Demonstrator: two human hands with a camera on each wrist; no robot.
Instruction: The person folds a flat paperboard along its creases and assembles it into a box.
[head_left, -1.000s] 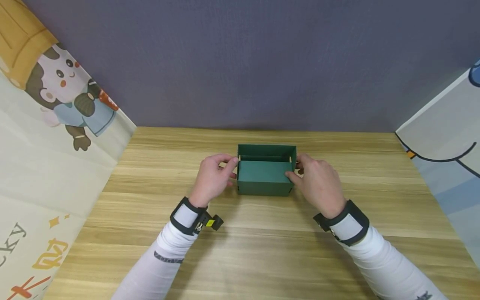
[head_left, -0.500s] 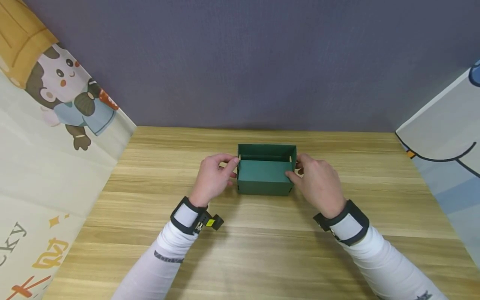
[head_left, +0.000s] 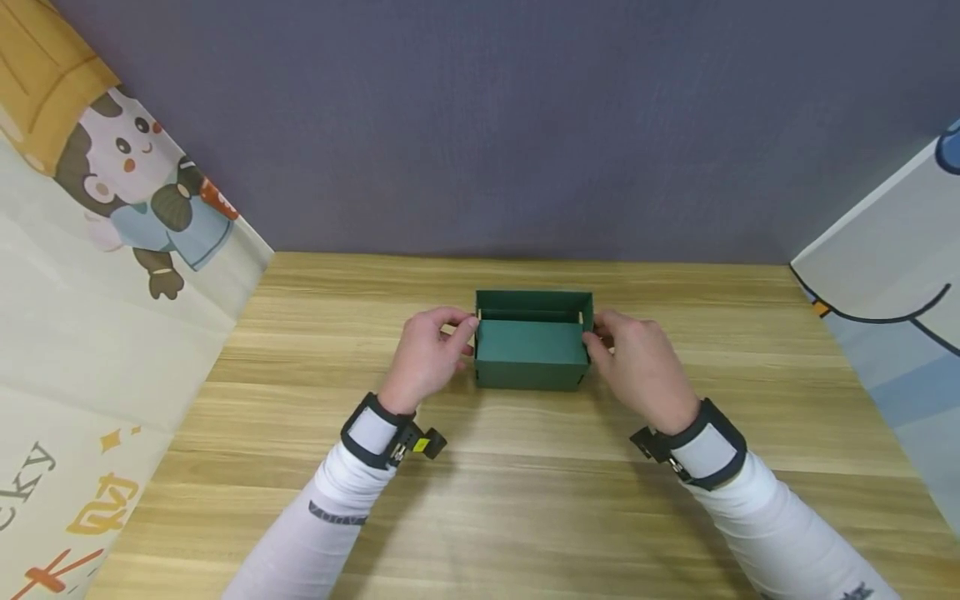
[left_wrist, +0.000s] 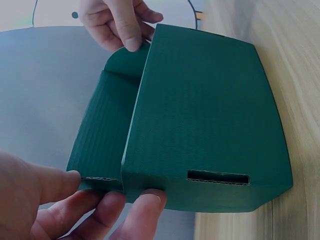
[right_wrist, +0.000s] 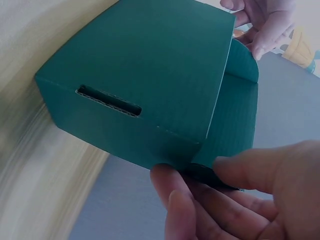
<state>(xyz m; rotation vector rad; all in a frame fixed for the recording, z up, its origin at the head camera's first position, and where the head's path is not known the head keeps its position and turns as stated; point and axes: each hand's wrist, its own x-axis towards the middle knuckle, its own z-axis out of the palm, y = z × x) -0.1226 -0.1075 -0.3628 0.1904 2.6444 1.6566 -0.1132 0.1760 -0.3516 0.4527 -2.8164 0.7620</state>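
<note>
A small green corrugated cardboard box (head_left: 532, 342) sits on the wooden table, its rear part open at the top and the rear panel standing upright. My left hand (head_left: 429, 354) pinches the left side near the opening, thumb over the edge and fingers along the outside. At the right side, my right hand (head_left: 643, 367) pinches the matching edge between thumb and fingers. In the left wrist view the box's side flap lies between thumb and fingers, near a narrow slot (left_wrist: 218, 177). A similar slot (right_wrist: 108, 101) shows in the right wrist view. The far fingers are partly hidden behind the box.
The wood-grain table (head_left: 525, 500) ends at a grey-blue wall panel (head_left: 517, 133) behind the box. Cartoon-printed sheets (head_left: 45, 333) border the left and right sides. Both wrists wear black straps (head_left: 378, 432) with small cameras.
My right thumb has slid from the box's top panel to its right edge, and the right wrist has shifted slightly right. The left hand and the box have hardly moved.
</note>
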